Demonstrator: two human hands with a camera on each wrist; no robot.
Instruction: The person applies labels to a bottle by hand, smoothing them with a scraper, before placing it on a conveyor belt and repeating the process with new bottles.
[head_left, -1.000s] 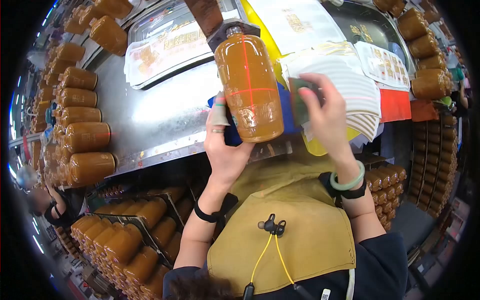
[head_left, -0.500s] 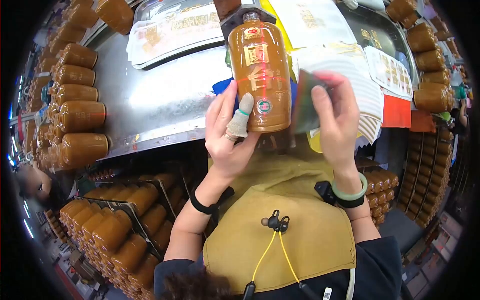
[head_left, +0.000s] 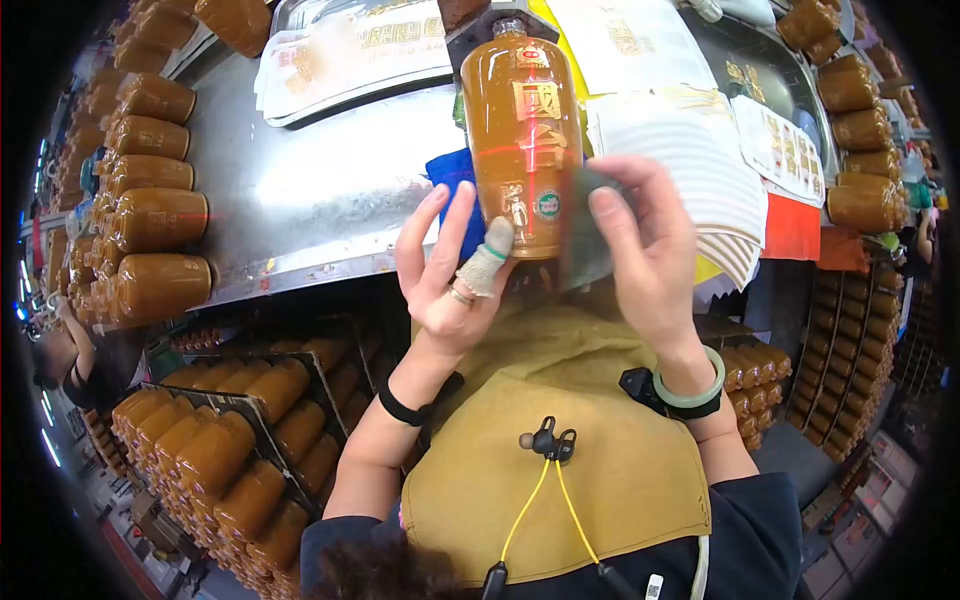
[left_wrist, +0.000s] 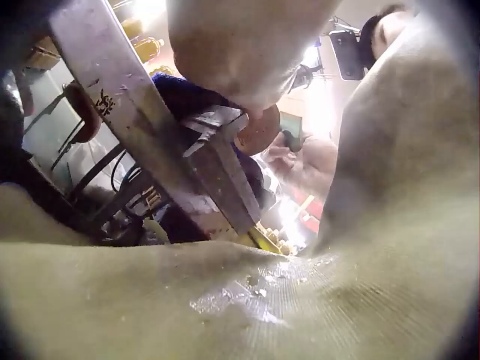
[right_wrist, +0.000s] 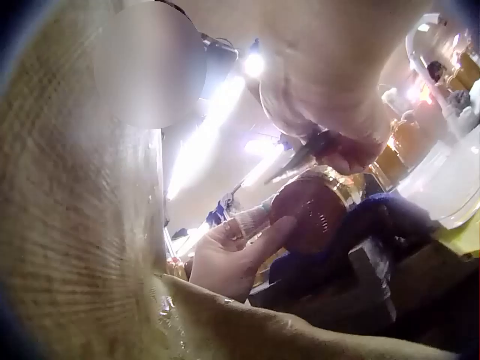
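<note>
Gold characters (head_left: pixel 537 100) are now facing farther round toward the right side of the bottle (head_left: pixel 490 110), as it has turned about its long axis since the previous frame; the dark sheet (head_left: pixel 590 238) has come closer to the bottle's lower right edge. The bottle is lying ahead of both hands, its long axis running away from the person, neck pointing outward at a metal holder (head_left: pixel 545 28), base facing the body. The left hand (head_left: pixel 443 300) is nearer: it is gripping the base end between thumb and sheathed finger, while two other fingers are extending past the left side near the blue cloth (head_left: pixel 452 172). The right hand (head_left: pixel 655 255) is pinching the sheet between thumb and fingers, just beside the bottle, with the forearm reaching forward. Whether the sheet is touching the bottle cannot be confirmed.
</note>
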